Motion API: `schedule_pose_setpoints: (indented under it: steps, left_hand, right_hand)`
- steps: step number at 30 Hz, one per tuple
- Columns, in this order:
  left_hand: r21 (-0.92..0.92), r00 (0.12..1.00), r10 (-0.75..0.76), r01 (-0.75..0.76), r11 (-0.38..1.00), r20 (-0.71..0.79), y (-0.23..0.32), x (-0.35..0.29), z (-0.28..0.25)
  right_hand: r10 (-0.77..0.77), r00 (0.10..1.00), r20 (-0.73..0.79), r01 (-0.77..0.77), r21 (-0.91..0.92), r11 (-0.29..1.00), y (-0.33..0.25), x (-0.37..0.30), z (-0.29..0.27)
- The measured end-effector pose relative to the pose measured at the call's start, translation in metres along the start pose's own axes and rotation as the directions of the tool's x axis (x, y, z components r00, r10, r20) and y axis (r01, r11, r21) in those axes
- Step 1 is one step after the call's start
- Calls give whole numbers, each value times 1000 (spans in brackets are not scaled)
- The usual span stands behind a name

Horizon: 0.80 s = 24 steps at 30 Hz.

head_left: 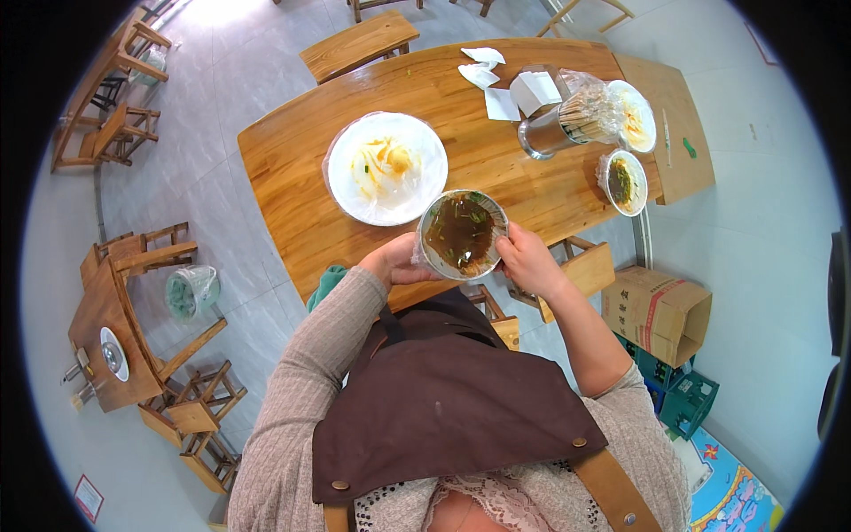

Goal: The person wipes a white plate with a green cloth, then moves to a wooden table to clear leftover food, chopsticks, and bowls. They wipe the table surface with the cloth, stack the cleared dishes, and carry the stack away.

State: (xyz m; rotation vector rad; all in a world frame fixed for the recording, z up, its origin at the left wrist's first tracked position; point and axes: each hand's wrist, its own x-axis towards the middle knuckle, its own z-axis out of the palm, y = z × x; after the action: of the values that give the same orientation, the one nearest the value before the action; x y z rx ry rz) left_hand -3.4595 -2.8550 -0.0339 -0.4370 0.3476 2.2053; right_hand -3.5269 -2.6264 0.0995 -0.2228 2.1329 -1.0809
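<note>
Both my hands hold a white bowl of dark brown broth with green bits, over the near edge of the wooden table. My left hand grips its left side, where clear plastic film shows. On the opposite side, my right hand has its thumb at the rim. Just beyond the bowl lies a large white plate wrapped in clear film, with yellow-orange sauce smears and food scraps. Part of a green cloth shows by the table edge near my left forearm.
To the right stand a metal holder of chopsticks, a tissue box, a smaller bowl with leftovers and another smeared dish. Crumpled tissues lie at the far edge. Wooden stools, a cardboard box and crates stand on the floor.
</note>
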Motion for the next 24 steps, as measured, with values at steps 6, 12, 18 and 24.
schedule_pose_setpoints:
  steps: [6, 12, 18, 24]
  left_hand:
    - [39, 998, 51, -52, 998, 22, 2, -6, 2]
    - [286, 948, 276, -224, 932, -157, 59, -33, 21]
    - [909, 852, 522, -185, 373, -42, 63, -58, 84]
    - [939, 768, 640, -226, 258, 9, 15, -76, 96]
  right_hand:
    - [-4, 1000, 26, 3, 50, 999, -15, -8, 2]
    - [-9, 996, 83, 10, -5, 1000, -8, -3, 11]
    - [31, 992, 126, -12, -152, 988, 15, 21, 34]
    - [23, 994, 107, -35, 115, 993, 21, 36, 49]
